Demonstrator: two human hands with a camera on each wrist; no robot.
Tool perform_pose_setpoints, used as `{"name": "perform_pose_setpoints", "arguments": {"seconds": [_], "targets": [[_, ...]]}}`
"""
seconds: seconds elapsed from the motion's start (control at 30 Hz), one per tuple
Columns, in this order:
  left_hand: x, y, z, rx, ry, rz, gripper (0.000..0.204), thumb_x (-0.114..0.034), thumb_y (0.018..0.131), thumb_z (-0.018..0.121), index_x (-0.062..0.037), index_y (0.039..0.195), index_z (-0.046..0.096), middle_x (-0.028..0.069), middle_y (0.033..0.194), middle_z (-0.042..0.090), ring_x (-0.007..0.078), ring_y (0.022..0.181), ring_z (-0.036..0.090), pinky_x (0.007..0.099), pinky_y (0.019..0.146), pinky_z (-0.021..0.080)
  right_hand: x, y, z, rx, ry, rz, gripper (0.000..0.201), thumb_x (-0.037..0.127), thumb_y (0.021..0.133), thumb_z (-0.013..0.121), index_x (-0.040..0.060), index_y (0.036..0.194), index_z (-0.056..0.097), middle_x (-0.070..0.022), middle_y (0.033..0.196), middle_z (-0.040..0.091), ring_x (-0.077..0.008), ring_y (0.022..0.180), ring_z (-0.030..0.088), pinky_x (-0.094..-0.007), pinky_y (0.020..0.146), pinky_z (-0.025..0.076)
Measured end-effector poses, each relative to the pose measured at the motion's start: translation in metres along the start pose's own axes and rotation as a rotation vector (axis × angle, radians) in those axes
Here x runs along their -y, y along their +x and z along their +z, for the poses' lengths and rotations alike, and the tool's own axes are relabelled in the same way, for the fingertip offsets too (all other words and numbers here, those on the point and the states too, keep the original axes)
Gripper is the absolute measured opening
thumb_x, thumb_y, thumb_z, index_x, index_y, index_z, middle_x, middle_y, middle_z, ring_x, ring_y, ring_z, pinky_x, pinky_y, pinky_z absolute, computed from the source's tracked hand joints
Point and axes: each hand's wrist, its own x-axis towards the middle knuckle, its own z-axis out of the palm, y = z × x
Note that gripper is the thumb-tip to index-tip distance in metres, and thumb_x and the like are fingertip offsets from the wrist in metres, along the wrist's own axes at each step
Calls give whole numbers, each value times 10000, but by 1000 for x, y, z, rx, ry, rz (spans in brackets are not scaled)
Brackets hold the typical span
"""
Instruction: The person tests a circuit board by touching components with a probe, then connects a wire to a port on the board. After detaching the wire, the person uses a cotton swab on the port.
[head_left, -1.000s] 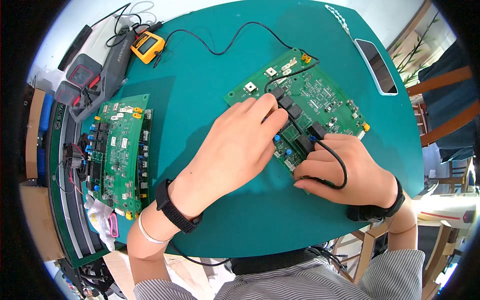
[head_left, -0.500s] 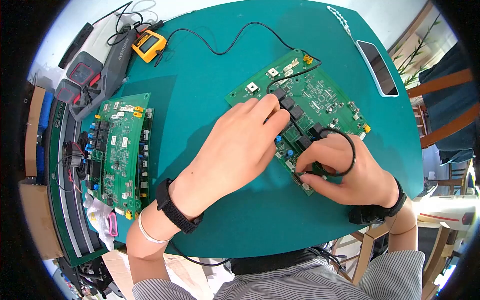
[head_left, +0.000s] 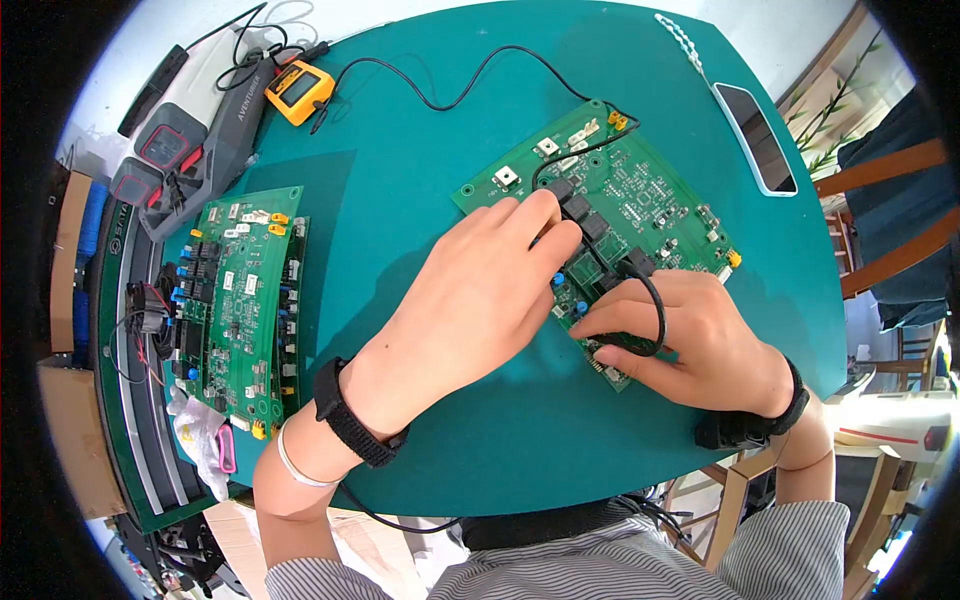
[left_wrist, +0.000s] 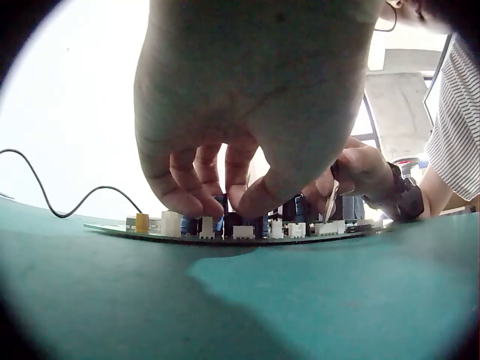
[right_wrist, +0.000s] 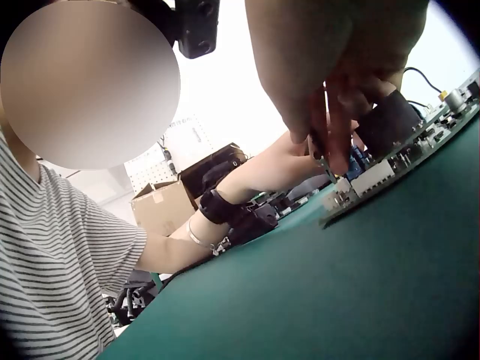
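Note:
A green circuit board with black blocks, blue parts and white connectors lies tilted on the green table. My left hand reaches over its left edge, fingers bent down among the parts, thumb and fingertips low at the components. A black cable crosses the board and passes by these fingertips; I cannot tell whether they pinch it. My right hand grips the cable near the board's front corner, thumb and index finger close together. A loop of it rises over the fingers, and its end is hidden in the grip.
The cable leads back to a yellow meter with a small screen. Other stacked green boards stand at left, with a plastic bag near them. A phone with a beaded strap lies at the right. A grey case stands at back left.
My right fingers shifted toward the board's front corner, then slightly left, and the cable loop over them moved and changed shape. My left hand has stayed in nearly the same place.

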Motion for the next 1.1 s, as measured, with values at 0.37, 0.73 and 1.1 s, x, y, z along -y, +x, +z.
{"name": "perform_pose_setpoints", "arguments": {"seconds": [0.37,0.73,1.1], "targets": [[0,0,0,11,10,-3,323,68,763,657,-34,1054,561,137,1046,561,369,955,609,469,801,517,0,0,0,28,-40,-33,129,140,889,747,104,1005,703,-73,822,614,-298,770,648,-433,672,496],[0,1,0,9,2,-11,339,85,750,662,-34,1049,559,135,1048,560,370,964,610,473,806,516,1,0,-3,33,-44,-43,145,193,911,754,86,936,659,-74,815,606,-307,738,626,-427,667,490],[-2,1,-1,20,0,-26,394,97,694,678,-36,1043,554,136,1050,551,385,978,600,481,811,510,3,0,-5,61,-107,-57,157,213,907,760,89,927,665,-66,812,598,-301,737,620,-428,671,491]]}}
